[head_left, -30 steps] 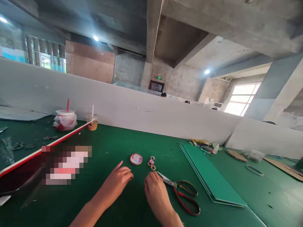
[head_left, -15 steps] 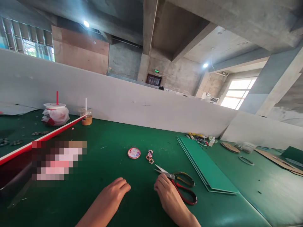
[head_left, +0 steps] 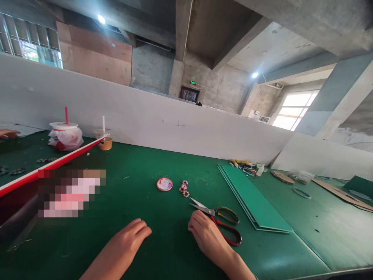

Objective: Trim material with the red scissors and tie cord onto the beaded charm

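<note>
On the green tabletop rests my left hand (head_left: 130,238), its fingers curled together with nothing visible in them. My right hand (head_left: 206,234) lies farther right, also with curled fingers, right beside a pair of scissors (head_left: 214,212). The scissors have dark and red handles and slightly parted blades pointing left; my right hand partly overlaps them but does not appear to grip them. Beyond the hands are a round, red-rimmed disc (head_left: 164,184) with a pale picture and a small cluster of beaded rings (head_left: 184,189). The undersides of both hands are hidden.
Stacked green boards (head_left: 256,202) lie at right, with tools (head_left: 243,166) behind them. At left stand a bagged cup (head_left: 66,137) and a small cup (head_left: 105,144), near a red-and-white edge (head_left: 55,164). A white partition (head_left: 163,120) runs behind. Another person's hand (head_left: 8,133) shows far left.
My left hand has shifted slightly left and toward me; my right hand stays by the scissors. The view has tilted a little, and another person's hand has appeared at far left.
</note>
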